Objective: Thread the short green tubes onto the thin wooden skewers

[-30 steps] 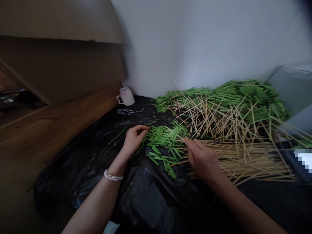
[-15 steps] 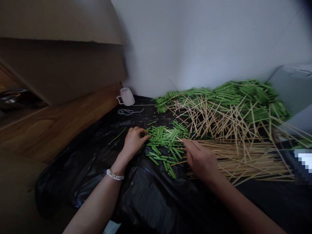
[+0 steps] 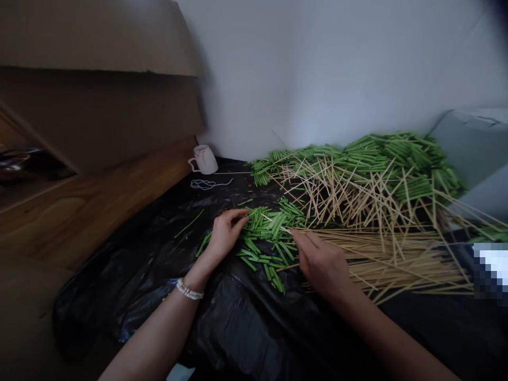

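Note:
My right hand (image 3: 323,259) is closed in a pinch on a thin wooden skewer (image 3: 286,230). The skewer's pale tip points left over a loose pile of short cut green stems (image 3: 270,222). At the left edge of that pile is my left hand (image 3: 227,233), a beaded bracelet on its wrist. Its thumb and fingers stretch toward the stems with a gap between them, and I see nothing held there. Under and beside my right hand lies a layer of long wooden skewers (image 3: 413,259).
Behind, green stem pieces (image 3: 381,153) are heaped against the wall, with crossed skewers (image 3: 345,190) in front. A white mug (image 3: 205,160) and tangled string (image 3: 204,184) sit at the back left. Black plastic sheeting (image 3: 238,317) covers the surface. A cardboard box (image 3: 99,106) stands left.
My left hand has shifted slightly right and up along the pile edge, its thumb and fingers now further apart. My right hand still holds the skewer; the view has moved slightly.

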